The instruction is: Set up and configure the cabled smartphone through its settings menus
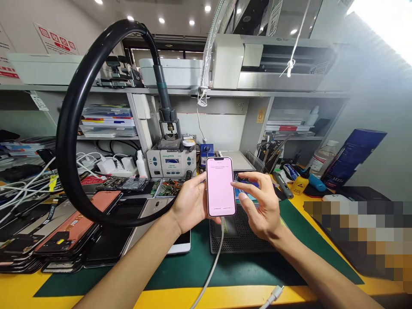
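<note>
Holding a slim phone with a black rim and a pale pink screen [221, 193], the left hand [189, 204] has its thumb by the left side and its other fingers tucked behind. The phone is up in the middle of the scene, with its screen facing the person. The right hand [262, 206] grips nothing — its fingers are loose and spread. One fingertip is right at the phone's right edge, but I cannot tell if it touches.

A long white cord [216, 262] runs down from the bottom of the phone to the near side. Below the hands is a black pad full of tiny holes [254, 245], lying on a big dark green mat [180, 272]. The mat is on a bright yellow table [161, 299]. Another white cord end [273, 296] lies near, a bit to the right.

On the left are piles of flat black and copper-coloured phone parts [80, 214]. A fat black hose [67, 128] loops over them — it comes from the far side, by a grey box with buttons and a small blue screen [170, 162]. To the far right is a clear plastic bottle [323, 159], beside a tall dark blue box [354, 156].
</note>
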Demonstrator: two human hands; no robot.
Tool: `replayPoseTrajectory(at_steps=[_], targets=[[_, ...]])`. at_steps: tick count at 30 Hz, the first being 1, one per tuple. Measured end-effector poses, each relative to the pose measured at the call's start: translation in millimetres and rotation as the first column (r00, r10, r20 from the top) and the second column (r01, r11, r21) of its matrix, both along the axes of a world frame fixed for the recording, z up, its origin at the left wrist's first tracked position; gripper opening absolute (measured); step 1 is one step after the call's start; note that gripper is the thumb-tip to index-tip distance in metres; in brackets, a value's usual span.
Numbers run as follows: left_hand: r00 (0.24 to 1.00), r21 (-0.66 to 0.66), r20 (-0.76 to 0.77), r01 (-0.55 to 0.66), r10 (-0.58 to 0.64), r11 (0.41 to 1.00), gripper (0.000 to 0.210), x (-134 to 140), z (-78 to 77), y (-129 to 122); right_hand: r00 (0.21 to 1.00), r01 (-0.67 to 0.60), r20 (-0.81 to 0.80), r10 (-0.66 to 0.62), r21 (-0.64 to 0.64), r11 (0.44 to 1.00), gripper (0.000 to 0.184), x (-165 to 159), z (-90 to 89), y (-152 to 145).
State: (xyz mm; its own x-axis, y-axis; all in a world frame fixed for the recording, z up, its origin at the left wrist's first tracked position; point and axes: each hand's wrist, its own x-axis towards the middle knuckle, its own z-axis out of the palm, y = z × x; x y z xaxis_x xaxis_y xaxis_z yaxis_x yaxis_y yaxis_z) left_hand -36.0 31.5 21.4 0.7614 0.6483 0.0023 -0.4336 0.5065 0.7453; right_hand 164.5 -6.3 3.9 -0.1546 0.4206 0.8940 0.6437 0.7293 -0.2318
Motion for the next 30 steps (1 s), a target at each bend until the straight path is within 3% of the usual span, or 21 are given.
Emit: replayPoseTrajectory(at_steps=[10,15,26,30], targets=[[0.995,0.011,-0.099,-0.002,0.003,1.000,0.053,7,-3.3,-8,0.971,0.154,0.179,-0.159,0.040,0.987,0.046,-15,9.2,8],[0.995,0.018,-0.100,-0.024,0.026,1.000,0.053,7,-6.2,-7,0.955,0.183,0.237,-0.176,-0.009,0.983,0.046,-25,14.3,8],[0.997,0.017,-0.073,-0.002,0.004,1.000,0.054,6,-1.3,-6,0.992,0.122,0.029,-0.119,-0.115,0.986,0.048,-15,12.4,9],[0.998,0.029,-0.058,0.013,-0.012,0.999,0.056,4,-0.4,-5,0.976,-0.067,-0.217,0.015,-0.234,0.970,0.053,-12,8.7,12]])
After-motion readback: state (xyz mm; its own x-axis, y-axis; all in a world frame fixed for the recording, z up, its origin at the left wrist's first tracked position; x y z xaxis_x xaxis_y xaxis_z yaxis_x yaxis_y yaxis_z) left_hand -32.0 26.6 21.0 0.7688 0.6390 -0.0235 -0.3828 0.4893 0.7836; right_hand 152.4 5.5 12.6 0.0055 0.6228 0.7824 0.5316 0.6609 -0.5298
